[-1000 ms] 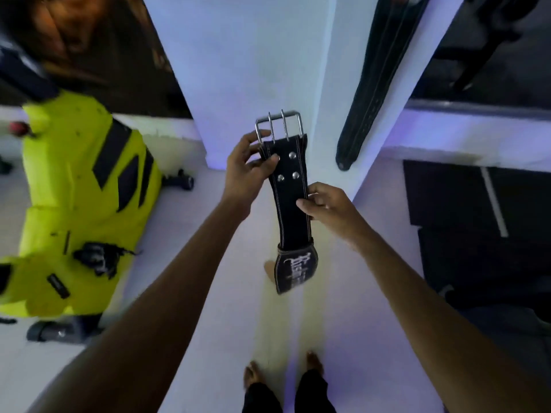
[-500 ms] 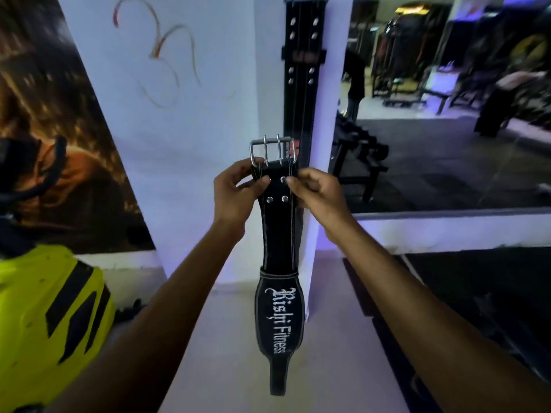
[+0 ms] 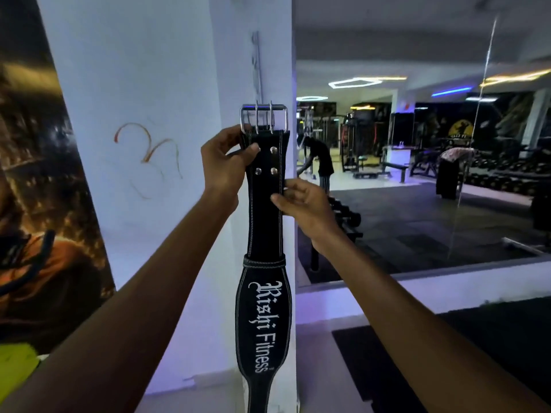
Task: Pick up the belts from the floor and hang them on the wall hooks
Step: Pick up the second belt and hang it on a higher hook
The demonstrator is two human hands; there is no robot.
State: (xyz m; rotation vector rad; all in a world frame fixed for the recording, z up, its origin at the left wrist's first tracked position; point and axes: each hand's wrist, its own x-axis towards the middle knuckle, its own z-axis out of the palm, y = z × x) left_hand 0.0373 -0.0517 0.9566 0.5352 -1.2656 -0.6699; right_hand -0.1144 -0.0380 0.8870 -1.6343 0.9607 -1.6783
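A black leather weightlifting belt (image 3: 265, 222) with white stitching and white lettering hangs upright in front of a white pillar (image 3: 155, 84). Its silver double-prong buckle (image 3: 264, 117) is at the top, just below a thin metal hook strip (image 3: 257, 64) fixed on the pillar's narrow face. My left hand (image 3: 224, 165) grips the belt's upper left edge beside the buckle, thumb on the front. My right hand (image 3: 301, 201) pinches the belt's right edge a little lower. The belt's lower tip runs out of the bottom of the frame.
A large wall mirror (image 3: 417, 174) to the right of the pillar reflects gym machines, benches and a person bending over. A dark poster (image 3: 38, 189) covers the wall at left. A bit of a yellow-green object (image 3: 15, 371) shows at the lower left.
The view has tilted up from the floor to the pillar. Both hands have raised the belt, buckle upward, closer to the hook strip. The right hand slid lower on the belt's edge.
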